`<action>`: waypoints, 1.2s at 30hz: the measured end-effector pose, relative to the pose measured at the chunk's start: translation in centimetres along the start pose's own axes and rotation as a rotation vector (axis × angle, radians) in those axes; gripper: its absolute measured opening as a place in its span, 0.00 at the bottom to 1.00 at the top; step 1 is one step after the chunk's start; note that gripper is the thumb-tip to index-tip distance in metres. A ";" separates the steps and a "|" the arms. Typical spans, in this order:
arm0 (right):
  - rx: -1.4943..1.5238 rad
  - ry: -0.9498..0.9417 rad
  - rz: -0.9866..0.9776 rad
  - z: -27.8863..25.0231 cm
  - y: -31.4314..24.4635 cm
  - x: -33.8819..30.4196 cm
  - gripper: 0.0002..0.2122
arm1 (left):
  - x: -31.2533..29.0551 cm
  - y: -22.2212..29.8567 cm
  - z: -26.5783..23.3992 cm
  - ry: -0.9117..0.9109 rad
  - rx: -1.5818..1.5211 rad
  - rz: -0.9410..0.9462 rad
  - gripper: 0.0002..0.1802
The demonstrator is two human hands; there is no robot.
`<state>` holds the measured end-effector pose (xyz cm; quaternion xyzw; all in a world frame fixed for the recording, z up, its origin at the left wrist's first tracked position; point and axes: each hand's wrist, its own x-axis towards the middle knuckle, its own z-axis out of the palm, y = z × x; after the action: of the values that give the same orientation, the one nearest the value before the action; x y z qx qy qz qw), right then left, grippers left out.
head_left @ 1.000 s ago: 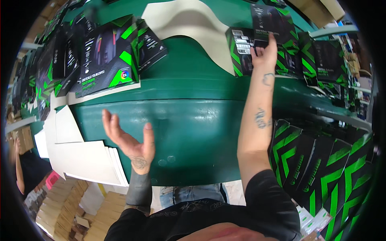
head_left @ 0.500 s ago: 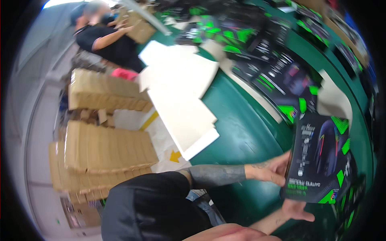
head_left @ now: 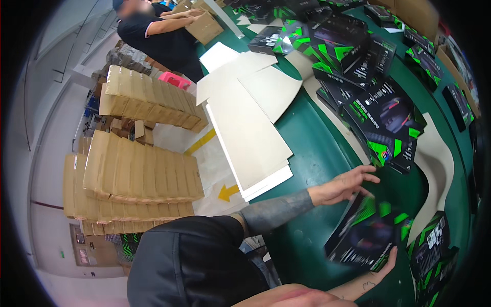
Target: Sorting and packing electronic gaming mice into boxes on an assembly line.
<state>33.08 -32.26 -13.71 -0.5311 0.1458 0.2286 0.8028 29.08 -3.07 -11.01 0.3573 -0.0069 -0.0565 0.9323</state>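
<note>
My left hand (head_left: 341, 187), at the end of a tattooed forearm, reaches over the green table with its fingers spread and holds nothing. Just below it is a black-and-green computer mouse box (head_left: 364, 233), tilted and slightly blurred. My right hand (head_left: 387, 262) grips that box by its lower right edge, the fingers partly hidden behind it. Beyond my left fingertips lies a pile of similar mouse boxes (head_left: 383, 115), some overlapping. Another couple of these boxes (head_left: 430, 245) sit to the right of my right hand.
Flat cream cardboard sheets (head_left: 245, 133) lie along the table's left edge. A curved cardboard strip (head_left: 434, 153) runs along the right. Brown cartons (head_left: 143, 166) stand stacked on the floor at left. At the far left a person (head_left: 158, 38) in dark clothes handles a carton (head_left: 205, 28).
My left hand has let go of the box and moved up, its fingers now spread. The box has tilted and come down and left in my right hand. The view has shifted slightly.
</note>
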 end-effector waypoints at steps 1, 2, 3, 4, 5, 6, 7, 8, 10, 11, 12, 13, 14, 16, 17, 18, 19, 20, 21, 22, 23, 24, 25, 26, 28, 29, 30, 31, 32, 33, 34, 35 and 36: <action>-0.161 -0.119 -0.008 -0.4 -0.6 -0.4 0.31 | -0.5 0.8 0.6 0.001 -0.012 -0.004 0.42; -0.169 -0.109 -0.004 -0.8 -1.0 -0.5 0.31 | -0.9 1.6 1.3 -0.017 0.217 -0.143 0.45; -0.166 -0.140 0.001 -1.0 -1.1 -0.2 0.31 | -1.0 2.0 1.6 -0.038 0.454 -0.276 0.49; -0.162 -0.170 0.005 -1.2 -1.3 0.1 0.31 | -1.1 1.4 1.3 -0.029 0.362 -0.263 0.50; -0.158 -0.201 0.008 -1.4 -1.5 0.3 0.31 | -1.1 0.3 0.5 -0.032 0.359 -0.261 0.50; -0.152 -0.227 0.017 -1.5 -1.6 0.3 0.31 | -1.0 0.0 0.7 -0.165 0.350 -0.278 0.48; -0.146 -0.253 0.025 -1.7 -1.7 0.2 0.31 | -0.9 -0.3 0.9 -0.299 0.340 -0.294 0.46; 0.163 -0.234 0.145 -1.6 -1.6 0.3 0.33 | -1.4 -0.3 1.0 -0.259 0.334 -0.326 0.39; 0.573 -0.401 0.047 -0.6 -2.0 -0.2 0.37 | -1.4 -0.7 1.9 -0.230 0.294 -0.279 0.38; 0.689 -0.521 -0.082 -0.2 -2.1 -0.7 0.38 | -1.3 -1.2 2.5 -0.196 0.259 -0.230 0.36; 0.680 -0.037 -0.065 -0.5 -0.7 -1.0 0.40 | -1.5 -1.4 3.2 -0.132 0.292 -0.227 0.34; 0.655 -0.598 -0.220 -0.1 0.8 -0.9 0.36 | -1.5 -2.3 3.5 -0.133 0.289 -0.232 0.34; 0.647 -0.135 -0.153 0.0 1.7 -1.0 0.35 | -1.4 -3.4 3.8 -0.085 0.499 -0.044 0.36; 0.660 0.317 -0.068 4.5 1.2 -1.8 0.32 | -1.4 -4.6 3.9 -0.078 0.825 0.134 0.46; 0.705 0.304 -0.058 5.1 1.2 -1.8 0.31 | -1.4 -4.6 3.9 -0.080 0.824 0.130 0.46; 0.851 -0.658 -0.186 -0.3 4.5 -0.1 0.32 | -1.4 -4.5 4.2 -0.105 0.974 0.170 0.52; 0.853 -0.640 -0.192 -0.7 4.8 -0.3 0.32 | -1.3 -4.7 4.1 -0.137 1.124 0.197 0.58; 0.862 -0.582 -0.192 -0.9 4.9 -0.6 0.32 | -1.3 -5.0 3.8 -0.150 1.110 0.185 0.58; 0.867 -0.512 -0.197 -1.2 4.8 -1.0 0.32 | -1.3 -5.7 3.2 -0.140 1.152 0.202 0.60; 0.839 -0.441 -0.198 -1.1 4.2 -1.6 0.34 | -0.8 -6.1 3.4 -0.151 1.169 0.214 0.63; 0.819 -0.371 -0.229 -0.9 4.1 -1.7 0.34 | -0.5 -6.5 3.2 -0.118 1.188 0.222 0.62; 0.989 -0.463 -0.196 -0.6 4.2 -1.8 0.34 | -0.4 -6.0 3.3 -0.099 1.183 0.211 0.60; 1.154 -0.550 -0.162 0.3 4.5 -1.6 0.35 | -0.6 -5.6 2.9 -0.065 1.227 0.258 0.58; 1.352 -0.668 -0.104 2.0 5.8 -0.5 0.36 | -1.5 -4.8 1.7 0.050 1.270 0.386 0.55; 0.397 0.299 -0.150 1.8 7.0 -0.6 0.38 | -1.3 -6.3 3.3 0.536 0.422 0.296 0.56; 0.422 0.295 -0.125 3.2 5.9 -1.5 0.38 | -0.5 -6.0 4.2 0.833 0.148 0.235 0.57; 0.426 0.286 -0.164 4.3 4.9 -2.0 0.40 | -1.2 -5.7 2.6 0.658 0.024 0.141 0.56; 0.356 0.132 -0.309 4.5 3.8 -1.9 0.41 | -1.4 -5.9 1.8 0.485 -0.097 0.071 0.56; 0.373 0.021 -0.331 3.5 3.6 -1.8 0.41 | -1.4 -6.9 1.9 0.476 -0.104 0.044 0.56; 0.392 -0.097 -0.349 2.5 3.9 -1.9 0.42 | -1.6 -7.7 2.2 0.384 -0.172 0.113 0.56; 0.396 -0.082 -0.353 2.1 4.2 -1.8 0.42 | -1.7 -8.2 2.4 0.293 -0.238 0.189 0.56; 0.473 -0.110 -0.405 2.0 4.4 -1.6 0.41 | -1.9 -8.2 2.3 0.288 -0.237 0.179 0.56; 0.531 -0.135 -0.458 1.9 4.1 -1.9 0.40 | -2.1 -8.2 2.1 0.139 -0.107 0.135 0.56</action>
<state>29.36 -29.58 -15.26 -0.3066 0.0238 0.0317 0.9510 26.02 -10.33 -14.86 0.3089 0.0368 0.0309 0.9499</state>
